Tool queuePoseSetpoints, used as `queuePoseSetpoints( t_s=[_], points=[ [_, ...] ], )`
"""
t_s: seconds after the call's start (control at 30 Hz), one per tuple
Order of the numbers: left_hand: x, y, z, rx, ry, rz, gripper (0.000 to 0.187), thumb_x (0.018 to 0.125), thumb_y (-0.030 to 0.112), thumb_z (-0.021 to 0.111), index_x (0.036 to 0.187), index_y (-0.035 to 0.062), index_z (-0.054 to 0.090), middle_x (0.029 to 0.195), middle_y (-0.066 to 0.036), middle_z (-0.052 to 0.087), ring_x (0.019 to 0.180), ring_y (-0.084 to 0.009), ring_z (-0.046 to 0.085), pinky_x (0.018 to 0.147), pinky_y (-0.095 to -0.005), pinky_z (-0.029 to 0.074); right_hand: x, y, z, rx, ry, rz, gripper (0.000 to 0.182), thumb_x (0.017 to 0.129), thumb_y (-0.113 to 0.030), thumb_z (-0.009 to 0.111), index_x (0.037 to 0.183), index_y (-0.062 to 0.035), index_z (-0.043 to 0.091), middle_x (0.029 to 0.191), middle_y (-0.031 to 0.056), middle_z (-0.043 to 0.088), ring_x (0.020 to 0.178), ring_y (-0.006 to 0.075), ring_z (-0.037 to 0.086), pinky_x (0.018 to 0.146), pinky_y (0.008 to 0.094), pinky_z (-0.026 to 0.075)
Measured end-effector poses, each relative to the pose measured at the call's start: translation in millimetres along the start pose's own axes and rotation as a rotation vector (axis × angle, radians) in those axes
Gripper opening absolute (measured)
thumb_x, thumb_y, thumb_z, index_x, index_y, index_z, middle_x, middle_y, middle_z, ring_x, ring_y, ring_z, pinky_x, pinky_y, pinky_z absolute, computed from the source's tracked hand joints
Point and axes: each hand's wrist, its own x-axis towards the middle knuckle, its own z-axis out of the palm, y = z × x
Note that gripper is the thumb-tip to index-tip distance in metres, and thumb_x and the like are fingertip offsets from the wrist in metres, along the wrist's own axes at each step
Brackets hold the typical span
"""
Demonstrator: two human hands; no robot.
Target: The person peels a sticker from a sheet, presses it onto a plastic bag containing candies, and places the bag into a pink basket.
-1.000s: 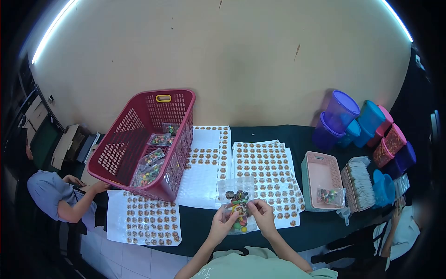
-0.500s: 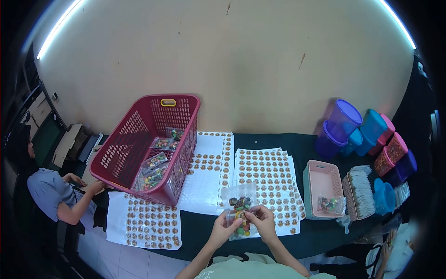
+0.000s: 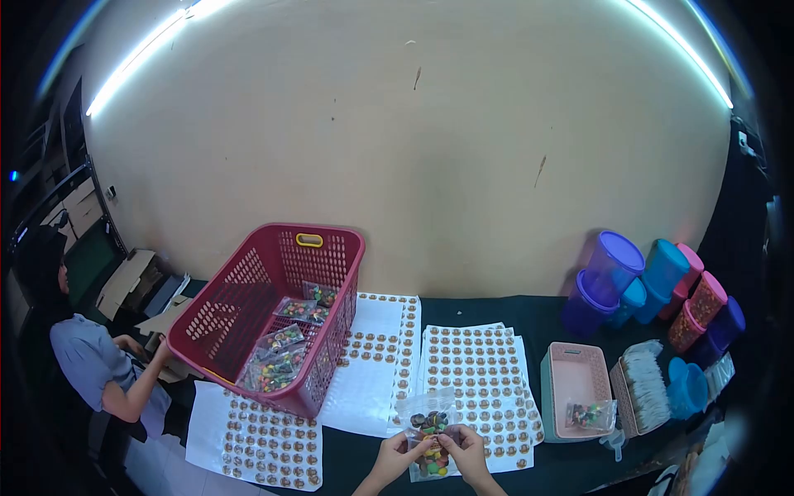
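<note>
A clear plastic bag of colourful round candies (image 3: pixel 432 469) is upright between my hands, in front of the sticker sheets. My left hand (image 3: pixel 392 460) pinches its left side, thumb towards the middle. From the right, my right hand (image 3: pixel 468 455) closes on it, its fingertips meeting the left ones at the bag's front. Something small and brownish shows at the fingertips; I cannot make out whether it is a sticker. Behind the bag lie stacked white sheets of round brown stickers (image 3: pixel 471 360).
A maroon laundry basket (image 3: pixel 308 395) holds several candy bags. More sticker sheets (image 3: pixel 269 438) lie below it. On the right are a pink basket (image 3: pixel 576 364) with one candy bag, a basket of packets (image 3: pixel 645 384) and coloured tubs (image 3: pixel 616 264). A person (image 3: pixel 107 364) works at left.
The view has tilted up, so everything sits lower in the picture. Both hands still hold the candy bag, fingertips now closer together. The co-worker's hands have moved slightly.
</note>
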Motion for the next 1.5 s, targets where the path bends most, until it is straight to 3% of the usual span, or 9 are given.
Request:
queuePoseSetpoints(
  t_s=[0.07, 0.27, 0.33, 0.37, 0.43, 0.67, 0.97, 1.13, 1.5],
  points=[
    [2, -4, -1, -0.035, -0.020, -0.021, 0.028, 0.080, 0.013, 0.061, 0.100, -0.0051, 0.053, 0.090, -0.008, 0.059, 0.073, -0.0116, 0.058, 0.062, -0.0239, 0.051, 5, 5, -2, 0.004, 0.016, -0.012, 0.012, 0.082, -0.008, 0.057, 0.085, 0.0021, 0.053, 0.069, 0.0042, 0.056, 0.056, 0.0083, 0.051, 0.052, 0.0206, 0.042],
    [0, 0, 9, -0.067, 0.045, -0.061, 0.028, 0.082, 0.016, 0.058, 0.102, -0.0023, 0.054, 0.087, -0.006, 0.060, 0.073, -0.0091, 0.057, 0.058, -0.0224, 0.049, 6, 17, -3, 0.039, 0.011, -0.030, 0.015, 0.081, -0.010, 0.058, 0.087, 0.0033, 0.053, 0.073, 0.0063, 0.059, 0.056, 0.0077, 0.054, 0.047, 0.0198, 0.045],
    [1, -3, 8, -0.044, 0.039, -0.092, 0.027, 0.083, 0.017, 0.058, 0.102, -0.0014, 0.054, 0.086, -0.005, 0.060, 0.071, -0.0085, 0.057, 0.056, -0.0217, 0.049, 7, 23, -1, -0.281, 0.055, -0.220, 0.031, 0.081, -0.018, 0.060, 0.104, 0.0014, 0.054, 0.086, 0.0057, 0.058, 0.076, 0.0120, 0.054, 0.067, 0.0229, 0.044],
    [2, -5, 7, -0.026, 0.032, -0.071, 0.027, 0.083, 0.017, 0.057, 0.102, -0.0012, 0.054, 0.086, -0.005, 0.060, 0.069, -0.0085, 0.057, 0.055, -0.0214, 0.048, 6, 22, -2, -0.281, 0.056, -0.221, 0.031, 0.081, -0.018, 0.060, 0.104, 0.0014, 0.054, 0.086, 0.0057, 0.058, 0.076, 0.0120, 0.054, 0.067, 0.0229, 0.044],
    [4, -5, 5, 0.012, 0.018, -0.027, 0.027, 0.083, 0.017, 0.057, 0.103, -0.0009, 0.054, 0.085, -0.005, 0.060, 0.067, -0.0085, 0.057, 0.053, -0.0209, 0.048, 2, 6, 2, -0.099, 0.029, -0.123, 0.014, 0.081, -0.010, 0.058, 0.086, 0.0031, 0.053, 0.071, 0.0058, 0.058, 0.054, 0.0080, 0.054, 0.045, 0.0199, 0.045],
    [8, -6, 4, -0.056, -0.013, -0.052, 0.029, 0.082, 0.015, 0.058, 0.104, -0.0027, 0.052, 0.086, -0.005, 0.060, 0.069, -0.0087, 0.057, 0.059, -0.0229, 0.050, 10, 8, 0, 0.011, 0.094, -0.030, 0.014, 0.082, -0.010, 0.057, 0.084, 0.0032, 0.053, 0.067, 0.0043, 0.056, 0.054, 0.0070, 0.053, 0.046, 0.0189, 0.045],
    [10, -21, 0, -0.079, 0.039, -0.166, 0.026, 0.082, 0.017, 0.059, 0.097, -0.0033, 0.057, 0.084, -0.003, 0.060, 0.071, -0.0066, 0.056, 0.061, -0.0192, 0.044, 4, 6, 4, 0.151, 0.144, -0.046, 0.018, 0.082, -0.013, 0.058, 0.089, 0.0019, 0.051, 0.072, 0.0043, 0.057, 0.059, 0.0065, 0.054, 0.048, 0.0192, 0.047],
    [8, -12, 3, -0.006, -0.002, -0.096, 0.024, 0.082, 0.016, 0.059, 0.097, -0.0031, 0.058, 0.084, -0.003, 0.060, 0.073, -0.0069, 0.056, 0.062, -0.0196, 0.045, 7, 10, -2, -0.070, 0.085, -0.033, 0.018, 0.080, -0.014, 0.061, 0.084, 0.0012, 0.052, 0.075, 0.0061, 0.060, 0.060, 0.0070, 0.056, 0.045, 0.0186, 0.046],
    [7, -5, 4, 0.054, -0.003, -0.013, 0.028, 0.081, 0.016, 0.060, 0.099, -0.0051, 0.056, 0.087, -0.006, 0.059, 0.072, -0.0087, 0.057, 0.064, -0.0213, 0.050, 6, 8, 8, 0.019, 0.119, -0.073, 0.019, 0.079, -0.014, 0.062, 0.078, 0.0011, 0.051, 0.069, 0.0054, 0.059, 0.051, 0.0059, 0.053, 0.039, 0.0174, 0.041]
  ],
)
